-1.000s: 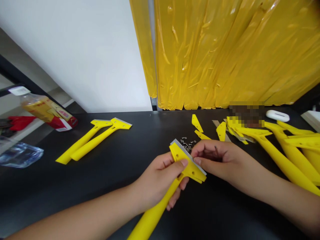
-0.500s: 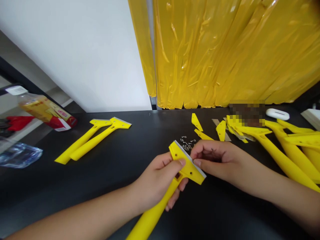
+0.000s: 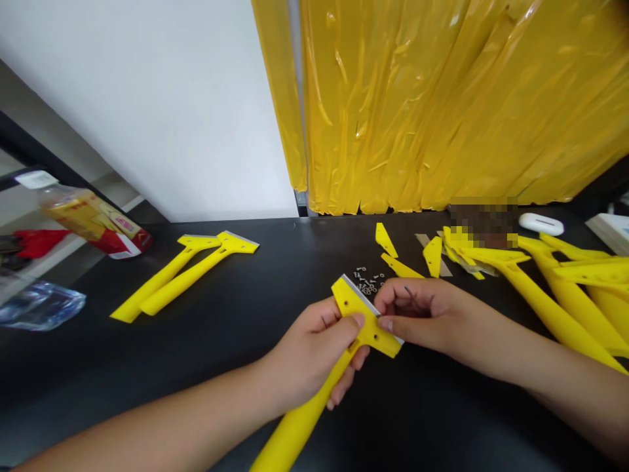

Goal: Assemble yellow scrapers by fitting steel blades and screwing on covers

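Note:
A yellow scraper [image 3: 307, 414] slants up from the bottom edge, its wide head carrying a metal blade along the far side. My left hand [image 3: 322, 347] is wrapped round the neck, with the thumb pressed on the head between two screw holes. The thumb and forefinger of my right hand [image 3: 417, 314] pinch the scraper blade [image 3: 362, 296] at its edge. A thin dark mark or object shows near the curled fingers of that hand; I cannot make out which. Just beyond the head lies a small pile of screws and nuts [image 3: 364, 282].
Two scrapers with blades [image 3: 196, 270] lie at left, near a drink bottle [image 3: 98, 219]. Loose yellow cover plates [image 3: 432, 257] lie beyond my right hand. Several yellow handles [image 3: 555, 298] are heaped at right, by a white case [image 3: 541, 224]. Yellow plastic sheeting [image 3: 417, 118] hangs behind the black table.
The scraper's head has tilted slightly, and its lower right corner sits a little higher. My right thumb and forefinger have shifted slightly at the blade. Both hands keep their grip.

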The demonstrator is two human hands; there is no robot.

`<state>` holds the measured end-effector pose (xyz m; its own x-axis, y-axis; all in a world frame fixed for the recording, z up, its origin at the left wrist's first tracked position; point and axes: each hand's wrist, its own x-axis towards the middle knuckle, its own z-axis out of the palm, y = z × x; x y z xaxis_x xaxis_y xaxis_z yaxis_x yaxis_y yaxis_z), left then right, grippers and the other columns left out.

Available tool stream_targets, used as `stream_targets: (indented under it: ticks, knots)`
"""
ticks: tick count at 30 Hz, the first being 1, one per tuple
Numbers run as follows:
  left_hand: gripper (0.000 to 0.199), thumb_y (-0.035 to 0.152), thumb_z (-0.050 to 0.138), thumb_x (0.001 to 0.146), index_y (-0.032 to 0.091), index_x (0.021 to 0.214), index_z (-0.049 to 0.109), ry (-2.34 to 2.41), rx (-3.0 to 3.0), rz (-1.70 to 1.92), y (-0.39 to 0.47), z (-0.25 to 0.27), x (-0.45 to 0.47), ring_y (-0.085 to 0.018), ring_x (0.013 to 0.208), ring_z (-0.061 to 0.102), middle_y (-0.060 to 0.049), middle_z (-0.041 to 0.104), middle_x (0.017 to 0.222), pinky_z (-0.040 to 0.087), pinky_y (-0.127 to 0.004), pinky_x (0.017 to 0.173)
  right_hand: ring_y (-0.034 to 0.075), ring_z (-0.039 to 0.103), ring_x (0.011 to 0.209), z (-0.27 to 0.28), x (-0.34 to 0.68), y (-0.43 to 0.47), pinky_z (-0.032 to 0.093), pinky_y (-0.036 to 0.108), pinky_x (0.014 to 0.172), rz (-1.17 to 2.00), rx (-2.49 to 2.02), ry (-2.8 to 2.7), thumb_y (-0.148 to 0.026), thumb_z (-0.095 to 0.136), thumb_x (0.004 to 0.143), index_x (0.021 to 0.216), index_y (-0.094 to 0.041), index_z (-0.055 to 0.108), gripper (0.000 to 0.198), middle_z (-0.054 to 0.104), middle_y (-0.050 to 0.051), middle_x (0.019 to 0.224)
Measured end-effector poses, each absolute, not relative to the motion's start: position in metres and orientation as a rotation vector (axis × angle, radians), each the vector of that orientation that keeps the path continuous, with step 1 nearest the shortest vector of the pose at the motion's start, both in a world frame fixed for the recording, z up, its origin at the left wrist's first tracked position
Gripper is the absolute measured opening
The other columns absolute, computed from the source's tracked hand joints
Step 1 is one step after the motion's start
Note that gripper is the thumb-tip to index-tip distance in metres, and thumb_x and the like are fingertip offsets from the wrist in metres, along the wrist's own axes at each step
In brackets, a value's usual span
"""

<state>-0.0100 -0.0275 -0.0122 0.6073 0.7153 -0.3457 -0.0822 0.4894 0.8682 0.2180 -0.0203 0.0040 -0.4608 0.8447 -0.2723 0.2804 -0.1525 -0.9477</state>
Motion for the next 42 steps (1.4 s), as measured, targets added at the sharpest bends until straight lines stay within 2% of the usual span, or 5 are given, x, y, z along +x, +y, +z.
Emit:
stream_targets:
  ticks: [15,25,33,38,42]
  knots:
    - [0.035,0.046,0.046,0.113,0.023,0.089,0.055,1.077,1.704,0.612,-0.028,0.025,-0.023,-0.011,0.047,0.054,0.003,0.060,0.072,0.041,-0.023,0.046,0.017,0.052,0.067,0.030,0.213,-0.041,0.042,0.030,0.057,1.189,-1.308,-1.625,-0.065,0.075,0.094,0.085,-0.027,0.075,0.040,0.064,0.003,0.076]
    - [0.044,0.005,0.039,0.099,0.007,0.133,0.068,1.084,3.295,-0.113,-0.026,0.034,-0.019,-0.028,0.060,0.066,-0.015,0.072,0.089,0.031,-0.035,0.049,0.006,0.017,0.045,0.025,0.205,-0.051,0.012,0.027,0.045,1.921,-1.313,-1.133,-0.076,0.082,0.080,0.073,-0.022,0.063,0.057,0.030,-0.010,0.049]
    - [0.041,0.003,0.043,0.098,0.008,0.127,0.070,1.141,3.378,-0.076,-0.026,0.027,-0.014,-0.027,0.056,0.065,-0.012,0.070,0.082,0.031,-0.034,0.045,0.005,0.018,0.044,0.017,0.198,-0.053,0.012,0.026,0.045,1.970,-1.349,-1.019,-0.063,0.082,0.084,0.076,-0.023,0.059,0.047,0.031,-0.011,0.048]
    - [0.039,0.018,0.062,0.103,0.013,0.142,0.062,1.240,3.156,0.290,-0.030,0.034,-0.028,-0.031,0.079,0.076,-0.012,0.077,0.103,0.056,-0.038,0.059,0.003,0.021,0.046,0.016,0.200,-0.050,0.013,0.024,0.044,1.911,-1.241,-1.004,-0.052,0.089,0.080,0.076,-0.022,0.056,0.045,0.042,-0.010,0.058]
    - [0.087,0.051,0.080,0.097,0.026,0.166,0.034,1.307,1.979,0.820,-0.034,0.044,-0.040,-0.026,0.098,0.079,-0.013,0.075,0.130,0.065,-0.035,0.074,0.004,0.024,0.047,0.018,0.210,-0.038,0.015,0.023,0.044,1.717,-1.126,-1.228,-0.054,0.088,0.082,0.079,-0.021,0.060,0.044,0.042,-0.010,0.060]
